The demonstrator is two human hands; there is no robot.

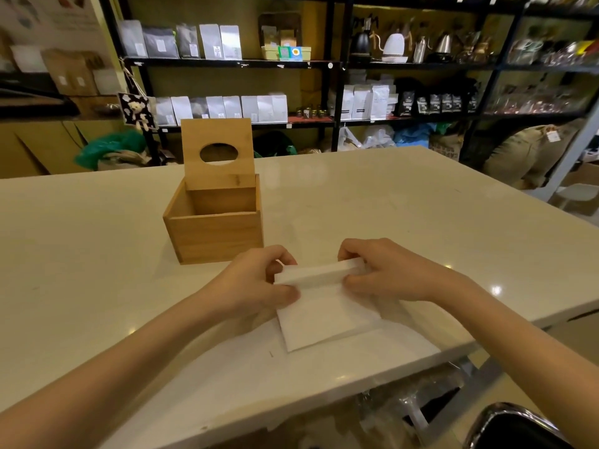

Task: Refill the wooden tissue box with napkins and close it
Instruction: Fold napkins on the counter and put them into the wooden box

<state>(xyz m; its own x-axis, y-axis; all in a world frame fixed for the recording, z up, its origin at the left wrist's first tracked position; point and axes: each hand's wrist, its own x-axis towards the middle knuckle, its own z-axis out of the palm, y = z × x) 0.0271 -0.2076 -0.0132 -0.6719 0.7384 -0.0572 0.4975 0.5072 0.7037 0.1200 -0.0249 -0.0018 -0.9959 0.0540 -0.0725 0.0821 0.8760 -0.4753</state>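
— What's closest in?

— The napkins (324, 306), a white folded stack lying flat on the pale table (421, 205) near its front edge. Both hands are clamped on its far end: the left hand (256, 280) pinches the left corner with thumb under the curled fingers, the right hand (385, 273) pinches the right corner the same way. That far edge is lifted or folded up into a strip between them; I can't tell which.

— How does the strip run?

— Left to right, hand to hand. The flat part below it reaches back toward the person, skewed a little to one side.

— And the target?

— The wooden tissue box (214, 234) stands just beyond the left hand, ahead and to the left of the napkins. Its near corner is almost touching the left knuckles; the right hand is farther off.

— Open?

— Yes. The lid (217, 150) stands upright off the back wall, oval hole facing the person, mouth facing straight up. No napkins are visible in what shows of the inside.

— So the move?

— My guess: lift, carry forward and left, and lower the stack in over the near wall.
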